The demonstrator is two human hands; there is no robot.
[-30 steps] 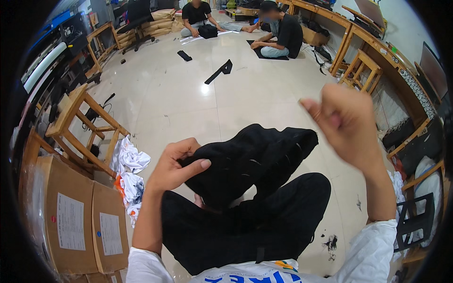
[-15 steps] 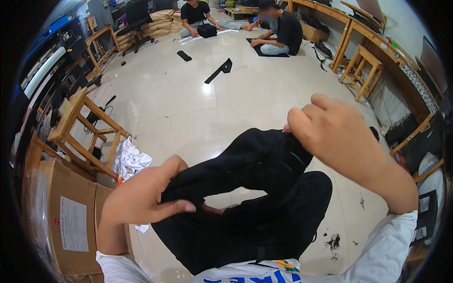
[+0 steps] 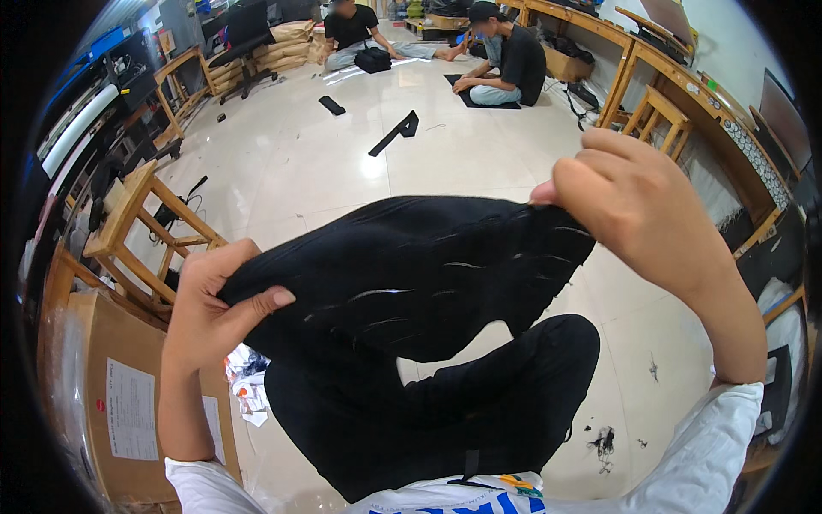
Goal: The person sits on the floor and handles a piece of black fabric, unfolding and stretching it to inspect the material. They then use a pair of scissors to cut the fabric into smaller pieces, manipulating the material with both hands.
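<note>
Stretched between my two hands is a piece of black fabric (image 3: 419, 265) with short pale streaks, like loose threads, across its face. My left hand (image 3: 218, 304) pinches its left end, thumb on the near side. At the upper right corner, my right hand (image 3: 629, 193) is closed round the edge, the thumb tip showing. The fabric's lower edge hangs over my lap, and the right side looks notched or frayed. Below it are my legs in black trousers (image 3: 505, 411). The fabric's far face is hidden.
Black strips (image 3: 398, 133) lie on the tiled floor ahead, and dark thread scraps (image 3: 604, 441) sit at lower right. Two people sit farther off. A wooden stool (image 3: 141, 214) and a cardboard box (image 3: 137, 368) stand at left; a wooden stool (image 3: 664, 116) and long tables are at right.
Both hands have risen and moved apart, the left one outward to the left. The fabric, bunched before, is now spread wide and taut along its top edge.
</note>
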